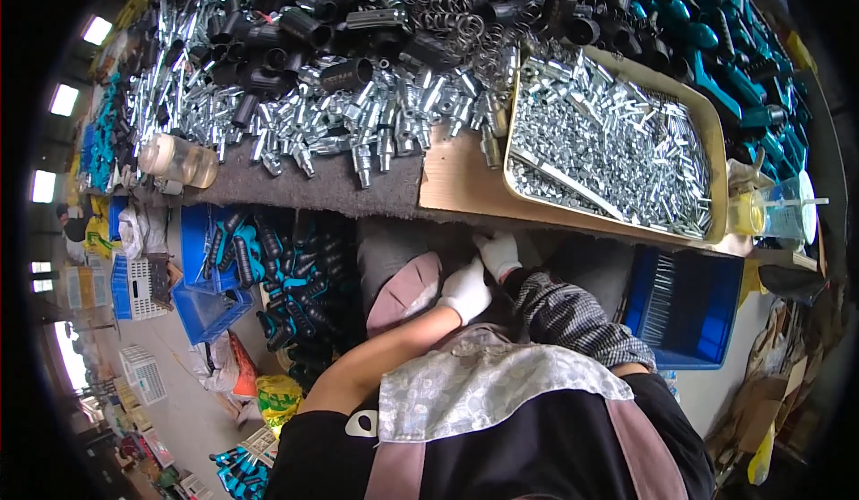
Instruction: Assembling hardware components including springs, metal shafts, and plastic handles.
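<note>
Both my hands wear white gloves and are close together in the shadow under the table's front edge, above my lap. My left hand (467, 294) has its fingers bent and pressed together, pointing toward the right hand. Slightly farther off, my right hand (498, 255) is curled too, its sleeve a black-and-white check. Anything between the fingers is hidden or too dark to name. On the table just beyond lie piled shiny metal sockets (367, 115) and a cream tray (718, 182) full of small metal pins and bits.
Black sleeves (349, 72), coil springs (465, 26) and teal handles (716, 80) heap up behind. A clear jar (183, 162) lies at the left table edge; a plastic cup (787, 207) stands right. Blue bins (702, 308) (208, 312) and black-and-teal handles (300, 294) flank my legs.
</note>
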{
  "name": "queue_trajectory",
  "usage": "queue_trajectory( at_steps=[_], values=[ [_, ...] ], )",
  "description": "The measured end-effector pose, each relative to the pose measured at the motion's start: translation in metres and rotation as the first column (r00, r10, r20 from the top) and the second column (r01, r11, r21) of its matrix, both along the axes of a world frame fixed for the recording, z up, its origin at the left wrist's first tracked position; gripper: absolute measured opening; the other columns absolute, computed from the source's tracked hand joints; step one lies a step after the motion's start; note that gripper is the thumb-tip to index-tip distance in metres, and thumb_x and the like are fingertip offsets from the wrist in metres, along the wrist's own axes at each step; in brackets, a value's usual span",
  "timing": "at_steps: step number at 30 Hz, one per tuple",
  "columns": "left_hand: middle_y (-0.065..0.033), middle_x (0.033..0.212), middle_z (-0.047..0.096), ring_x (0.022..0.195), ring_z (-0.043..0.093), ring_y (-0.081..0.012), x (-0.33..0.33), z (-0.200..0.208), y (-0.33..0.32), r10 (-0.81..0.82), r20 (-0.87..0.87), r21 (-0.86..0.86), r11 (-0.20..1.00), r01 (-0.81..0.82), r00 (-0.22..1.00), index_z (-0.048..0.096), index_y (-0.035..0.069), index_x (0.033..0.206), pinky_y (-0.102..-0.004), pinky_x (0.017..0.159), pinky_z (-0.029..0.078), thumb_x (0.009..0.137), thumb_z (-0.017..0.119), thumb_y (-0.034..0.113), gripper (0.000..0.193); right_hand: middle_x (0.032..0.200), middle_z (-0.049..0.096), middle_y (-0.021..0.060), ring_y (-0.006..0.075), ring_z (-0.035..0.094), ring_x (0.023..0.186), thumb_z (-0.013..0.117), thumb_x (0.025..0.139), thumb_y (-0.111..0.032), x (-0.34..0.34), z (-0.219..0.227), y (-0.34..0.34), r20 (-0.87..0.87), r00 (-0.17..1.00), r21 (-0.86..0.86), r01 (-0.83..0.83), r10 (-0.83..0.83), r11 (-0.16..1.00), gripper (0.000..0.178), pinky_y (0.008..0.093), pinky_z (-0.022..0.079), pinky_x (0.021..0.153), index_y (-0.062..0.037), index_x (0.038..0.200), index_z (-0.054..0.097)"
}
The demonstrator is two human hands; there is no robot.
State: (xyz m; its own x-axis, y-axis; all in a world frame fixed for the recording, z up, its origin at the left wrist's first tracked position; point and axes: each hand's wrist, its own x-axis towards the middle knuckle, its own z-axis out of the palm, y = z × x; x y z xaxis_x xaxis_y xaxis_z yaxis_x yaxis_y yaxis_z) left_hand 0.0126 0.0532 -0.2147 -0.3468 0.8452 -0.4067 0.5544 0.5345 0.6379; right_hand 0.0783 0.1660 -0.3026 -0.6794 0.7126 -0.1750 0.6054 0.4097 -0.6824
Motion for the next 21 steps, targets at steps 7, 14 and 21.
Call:
queue_trajectory(
  at_steps=[7, 14, 21],
  values=[
    [-0.0286, 0.089, 0.069, 0.082, 0.068, -0.0461, 0.004, -0.01, 0.002, 0.151, 0.011, 0.127, 0.98, -0.151, 0.989, 0.06, 0.003, 0.115, -0.0562, 0.073, 0.052, 0.083, 0.055, 0.016, 0.035, 0.106, 0.072, 0.0158, 0.0387, 0.068, 0.093, 0.061, 0.091, -0.027, -0.018, 0.022, -0.006, -0.298, 0.927, -0.091, 0.212, -0.23, 0.973, 0.024, 0.0459, 0.054, 0.084, -0.0121, 0.104, 0.074],
    [-0.0274, 0.093, 0.069, 0.084, 0.068, -0.0446, -0.036, 0.045, 0.008, -0.162, 0.011, 0.137, 0.978, 0.159, 0.987, 0.059, 0.006, 0.124, -0.0509, 0.077, 0.054, 0.076, 0.066, 0.022, 0.051, 0.12, 0.068, 0.0192, 0.0337, 0.064, 0.111, 0.058, 0.096, -0.02, 0.018, -0.008, 0.035, -0.435, 0.871, -0.296, 0.102, -0.229, 0.95, 0.031, 0.0403, 0.049, 0.099, -0.0047, 0.121, 0.069],
    [-0.0215, 0.115, 0.068, 0.102, 0.07, -0.0317, -0.142, 0.243, -0.159, 0.191, -0.209, 0.457, 0.886, -0.077, 0.959, 0.06, 0.002, 0.127, -0.035, 0.09, 0.054, 0.076, 0.078, 0.018, 0.057, 0.158, 0.032, 0.019, 0.0409, 0.029, 0.144, 0.037, 0.105, -0.042, 0.088, -0.009, 0.043, 0.134, 0.748, -0.971, 0.23, -0.65, 0.065, 0.055, 0.0533, 0.023, 0.119, -0.0138, 0.152, 0.034]
  ],
)
